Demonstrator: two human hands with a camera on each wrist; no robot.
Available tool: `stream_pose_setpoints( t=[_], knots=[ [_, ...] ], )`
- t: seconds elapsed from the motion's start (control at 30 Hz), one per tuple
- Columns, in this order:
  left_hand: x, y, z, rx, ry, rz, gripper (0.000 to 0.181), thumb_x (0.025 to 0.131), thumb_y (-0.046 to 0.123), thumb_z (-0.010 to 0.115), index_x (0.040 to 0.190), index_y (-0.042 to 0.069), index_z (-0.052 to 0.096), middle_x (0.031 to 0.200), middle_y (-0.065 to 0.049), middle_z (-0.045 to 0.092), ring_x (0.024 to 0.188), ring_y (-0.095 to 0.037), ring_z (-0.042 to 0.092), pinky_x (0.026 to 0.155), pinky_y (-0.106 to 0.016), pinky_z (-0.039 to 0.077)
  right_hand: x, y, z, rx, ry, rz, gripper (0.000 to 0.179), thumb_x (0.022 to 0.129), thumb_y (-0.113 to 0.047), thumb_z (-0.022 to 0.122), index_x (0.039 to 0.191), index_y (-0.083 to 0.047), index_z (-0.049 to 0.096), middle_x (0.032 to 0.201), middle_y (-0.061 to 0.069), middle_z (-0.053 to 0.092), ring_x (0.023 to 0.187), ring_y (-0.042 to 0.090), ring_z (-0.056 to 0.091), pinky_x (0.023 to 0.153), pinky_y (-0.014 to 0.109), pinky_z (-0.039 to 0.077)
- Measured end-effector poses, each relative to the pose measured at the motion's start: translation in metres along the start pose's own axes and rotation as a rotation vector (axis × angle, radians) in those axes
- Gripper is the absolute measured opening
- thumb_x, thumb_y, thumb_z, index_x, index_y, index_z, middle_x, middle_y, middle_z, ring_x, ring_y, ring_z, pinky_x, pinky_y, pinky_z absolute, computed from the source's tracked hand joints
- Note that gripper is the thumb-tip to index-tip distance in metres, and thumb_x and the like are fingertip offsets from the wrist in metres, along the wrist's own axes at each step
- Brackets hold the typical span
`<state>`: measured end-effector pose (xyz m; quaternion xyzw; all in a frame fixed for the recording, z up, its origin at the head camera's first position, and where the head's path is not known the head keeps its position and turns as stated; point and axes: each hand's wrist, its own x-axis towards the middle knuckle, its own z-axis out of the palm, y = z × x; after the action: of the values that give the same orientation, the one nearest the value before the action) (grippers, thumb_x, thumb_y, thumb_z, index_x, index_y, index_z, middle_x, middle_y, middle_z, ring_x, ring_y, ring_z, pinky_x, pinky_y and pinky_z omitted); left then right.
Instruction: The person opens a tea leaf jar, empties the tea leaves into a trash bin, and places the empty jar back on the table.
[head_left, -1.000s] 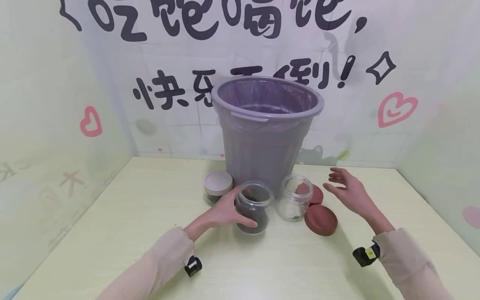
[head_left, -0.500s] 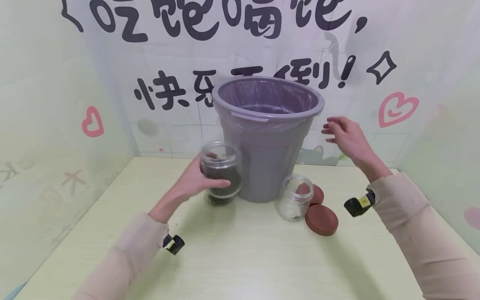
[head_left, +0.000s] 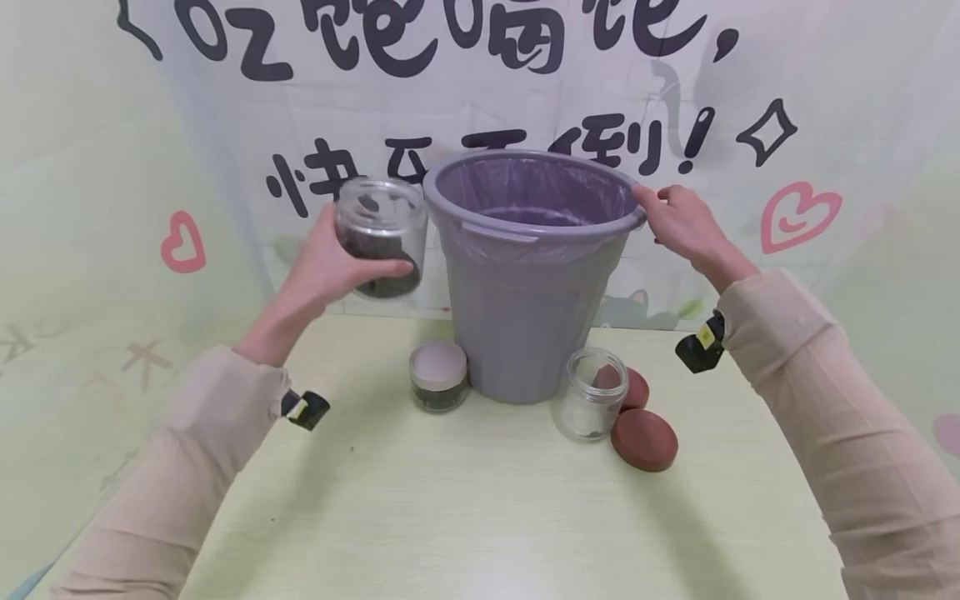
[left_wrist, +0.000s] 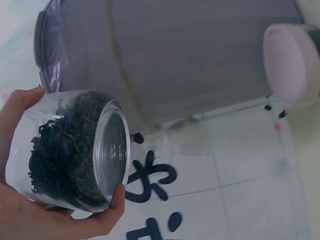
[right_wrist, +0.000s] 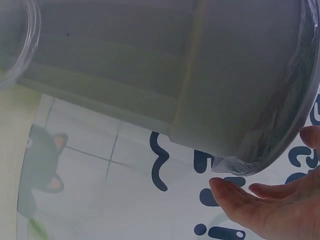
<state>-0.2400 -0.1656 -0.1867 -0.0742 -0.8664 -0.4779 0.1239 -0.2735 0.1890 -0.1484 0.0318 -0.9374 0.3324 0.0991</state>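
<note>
My left hand (head_left: 315, 267) grips a clear open-topped jar (head_left: 384, 237) in the air, just left of the purple trash bin (head_left: 525, 308). The left wrist view shows dark, curly dried leaves (left_wrist: 65, 150) packed inside it, resembling loose tea. At the bin's right rim is my right hand (head_left: 686, 229), one fingertip at the edge. In the right wrist view, its other fingers (right_wrist: 240, 200) extend loosely outside the bin, visibly apart from its wall. A plastic liner (head_left: 540, 187) covers the bin's inside.
A small jar with a pale lid (head_left: 439, 375) stands at the bin's left foot. By its right foot stands an open clear jar (head_left: 592, 396), beside two red lids (head_left: 645, 440) on the light wooden table (head_left: 450, 517). A printed wall sheet (head_left: 360, 108) hangs close behind.
My left hand has lifted the jar of dark leaves up and leftward from the table to near rim height. My right hand has risen from above the red lids to the bin's rim.
</note>
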Motion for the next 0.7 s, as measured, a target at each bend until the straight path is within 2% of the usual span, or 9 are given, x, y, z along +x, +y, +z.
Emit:
stream_pose_setpoints(
  t=[0.23, 0.3, 0.37, 0.43, 0.5, 0.6, 0.7],
  knots=[
    [0.019, 0.033, -0.016, 0.183, 0.122, 0.032, 0.097, 0.060, 0.032, 0.081, 0.134, 0.007, 0.023, 0.135, -0.012, 0.037, 0.123, -0.024, 0.034, 0.100, -0.042, 0.031, 0.011, -0.012, -0.002, -0.092, -0.034, -0.024, 0.066, 0.092, -0.046, 0.026, 0.115, 0.014, 0.041, 0.106, 0.025, 0.044, 0.094, 0.034, 0.040, 0.079, 0.043, 0.035],
    [0.026, 0.041, -0.018, 0.224, 0.141, 0.035, 0.097, 0.060, 0.032, 0.080, 0.133, 0.007, 0.023, 0.135, -0.011, 0.036, 0.123, -0.024, 0.033, 0.100, -0.040, 0.030, 0.014, -0.015, -0.003, -0.131, -0.049, -0.032, 0.061, 0.091, -0.045, 0.029, 0.104, 0.013, 0.044, 0.098, 0.023, 0.045, 0.089, 0.033, 0.041, 0.075, 0.042, 0.036],
    [0.033, 0.048, -0.018, 0.265, 0.150, 0.032, 0.097, 0.060, 0.032, 0.080, 0.134, 0.008, 0.023, 0.137, -0.011, 0.036, 0.125, -0.024, 0.032, 0.101, -0.040, 0.029, 0.018, -0.018, -0.003, -0.190, -0.061, -0.048, 0.052, 0.091, -0.042, 0.035, 0.087, 0.009, 0.047, 0.085, 0.019, 0.046, 0.080, 0.031, 0.044, 0.069, 0.038, 0.037],
    [0.041, 0.055, -0.017, 0.285, 0.154, 0.031, 0.097, 0.059, 0.030, 0.081, 0.134, 0.010, 0.022, 0.138, -0.010, 0.034, 0.126, -0.023, 0.031, 0.102, -0.040, 0.028, 0.022, -0.022, -0.002, -0.251, -0.070, -0.068, 0.042, 0.089, -0.038, 0.041, 0.070, 0.000, 0.043, 0.071, 0.012, 0.043, 0.070, 0.028, 0.044, 0.061, 0.034, 0.036],
    [0.048, 0.062, -0.016, 0.314, 0.159, 0.039, 0.098, 0.059, 0.027, 0.081, 0.135, 0.011, 0.021, 0.139, -0.009, 0.033, 0.127, -0.023, 0.031, 0.102, -0.039, 0.028, 0.026, -0.025, -0.001, -0.302, -0.076, -0.081, 0.037, 0.088, -0.033, 0.045, 0.061, -0.009, 0.036, 0.062, 0.005, 0.038, 0.062, 0.024, 0.042, 0.055, 0.031, 0.034],
    [0.057, 0.072, -0.012, 0.370, 0.172, 0.079, 0.097, 0.059, 0.025, 0.081, 0.135, 0.012, 0.021, 0.138, -0.007, 0.034, 0.127, -0.021, 0.031, 0.103, -0.036, 0.027, 0.030, -0.028, 0.000, -0.358, -0.101, -0.089, 0.035, 0.087, -0.030, 0.046, 0.062, -0.007, 0.037, 0.063, 0.007, 0.040, 0.064, 0.025, 0.043, 0.056, 0.032, 0.036],
    [0.065, 0.080, -0.007, 0.438, 0.189, 0.118, 0.095, 0.060, 0.024, 0.080, 0.134, 0.011, 0.023, 0.136, -0.006, 0.037, 0.126, -0.021, 0.030, 0.103, -0.033, 0.027, 0.034, -0.031, 0.000, -0.402, -0.120, -0.093, 0.033, 0.087, -0.029, 0.044, 0.068, -0.002, 0.040, 0.072, 0.014, 0.043, 0.071, 0.030, 0.046, 0.064, 0.038, 0.040]
  ],
)
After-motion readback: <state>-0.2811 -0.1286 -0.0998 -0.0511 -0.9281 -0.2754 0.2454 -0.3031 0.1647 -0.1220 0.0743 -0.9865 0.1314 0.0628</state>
